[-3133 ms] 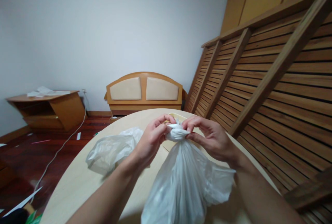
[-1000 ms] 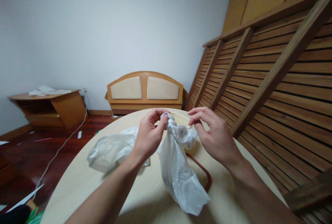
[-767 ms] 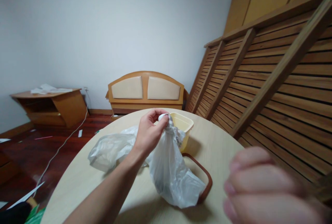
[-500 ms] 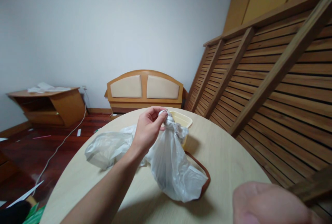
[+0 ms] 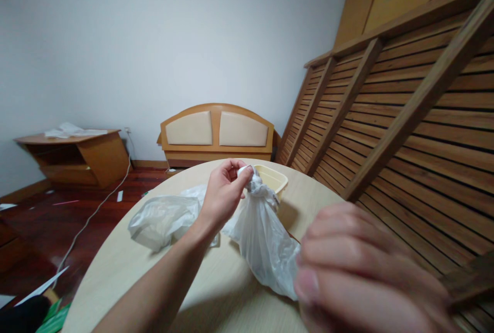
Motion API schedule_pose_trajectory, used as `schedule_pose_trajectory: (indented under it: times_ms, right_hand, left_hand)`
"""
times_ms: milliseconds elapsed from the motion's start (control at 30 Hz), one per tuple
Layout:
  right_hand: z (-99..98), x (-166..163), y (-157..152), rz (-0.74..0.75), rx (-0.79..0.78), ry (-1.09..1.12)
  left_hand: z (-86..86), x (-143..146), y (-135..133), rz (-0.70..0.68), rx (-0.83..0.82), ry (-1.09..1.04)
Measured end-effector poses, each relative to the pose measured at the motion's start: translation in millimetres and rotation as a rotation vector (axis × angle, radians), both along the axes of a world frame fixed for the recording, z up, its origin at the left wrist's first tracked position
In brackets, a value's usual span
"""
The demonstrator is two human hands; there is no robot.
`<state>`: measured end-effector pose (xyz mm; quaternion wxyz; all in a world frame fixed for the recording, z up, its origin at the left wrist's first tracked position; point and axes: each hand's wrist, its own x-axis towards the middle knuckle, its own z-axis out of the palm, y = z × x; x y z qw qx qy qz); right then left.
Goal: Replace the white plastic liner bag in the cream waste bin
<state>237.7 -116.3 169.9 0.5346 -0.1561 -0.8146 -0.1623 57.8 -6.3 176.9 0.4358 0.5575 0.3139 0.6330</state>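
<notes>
A crumpled clear bag (image 5: 162,217) lies on the left part of the round surface (image 5: 127,281). Just right of it the left hand (image 5: 224,194) is raised, its grip pinching the twisted neck of a white plastic bag (image 5: 266,240). The bag's body hangs down to the surface in front of a yellow tub (image 5: 275,178). The right hand (image 5: 366,276) looms close to the lens, blurred. Its fingers look curled, but I cannot tell whether its grip holds anything.

White bag (image 5: 262,235); yellow tub (image 5: 275,179); beige table (image 5: 127,266).
</notes>
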Motion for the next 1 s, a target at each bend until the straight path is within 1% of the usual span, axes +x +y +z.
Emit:
schedule_pose_trajectory:
  times_ms: [33, 67, 133, 200, 267, 300, 367, 467, 533, 600, 667, 733, 800, 867, 933, 1000]
  right_hand:
    - [12.7, -6.2, 12.8, -0.012, -0.002, -0.022]
    - [22.1, -11.0, 25.0, -0.098, -0.066, 0.002]
    - [30.0, -15.7, 44.4, -0.246, -0.244, -0.029]
    - [27.2, -15.0, 55.9, -0.347, -0.373, -0.092]
    - [20.8, -11.8, 62.4, -0.377, -0.443, -0.123]
    - [17.9, -10.0, 65.1, -0.373, -0.477, -0.102]
    - [13.5, -6.9, 71.7, -0.314, -0.587, 0.014]
    - [9.6, -3.1, 86.4, -0.115, -0.801, 0.309]
    - [7.6, -0.6, 96.6, 0.011, -0.896, 0.483]
    - [6.2, 1.5, 102.9, 0.087, -0.976, 0.560]
    - [5.5, 2.7, 103.6, 0.154, -1.084, 0.505]
    - [5.0, 2.7, 100.1, 0.225, -1.161, 0.379]
    - [4.0, 1.9, 95.9, 0.280, -1.190, 0.277]
    - [2.7, 1.3, 93.9, 0.315, -1.204, 0.230]
    - [2.2, 1.6, 94.6, 0.336, -1.225, 0.220]
    - [3.5, 2.7, 96.6, 0.342, -1.224, 0.250]
  left_hand:
    - [0.4, 0.4, -0.7, -0.005, -0.001, -0.013]
    - [0.8, 0.7, -1.4, -0.013, -0.002, -0.024]
    - [1.1, 1.2, -2.8, -0.044, -0.001, -0.034]
    - [1.0, 1.5, -3.9, -0.092, 0.013, -0.021]
    - [1.0, 1.7, -4.6, -0.129, 0.031, 0.004]
    - [1.1, 1.7, -4.9, -0.136, 0.036, 0.014]
    - [1.5, 1.8, -5.7, -0.126, 0.039, 0.016]
    - [2.4, 2.6, -7.5, -0.114, 0.032, -0.002]
    - [2.2, 3.6, -8.3, -0.117, 0.036, 0.009]
    - [1.1, 4.6, -8.2, -0.107, 0.052, 0.040]
    - [-0.4, 5.4, -7.1, -0.094, 0.075, 0.067]
    - [-1.4, 6.0, -5.9, -0.098, 0.118, 0.067]
    - [-1.7, 6.5, -5.5, -0.112, 0.180, 0.047]
    - [-1.9, 7.3, -6.0, -0.126, 0.257, 0.025]
    - [-3.0, 8.4, -6.9, -0.146, 0.328, 0.008]
    - [-5.6, 9.8, -7.3, -0.173, 0.356, -0.012]
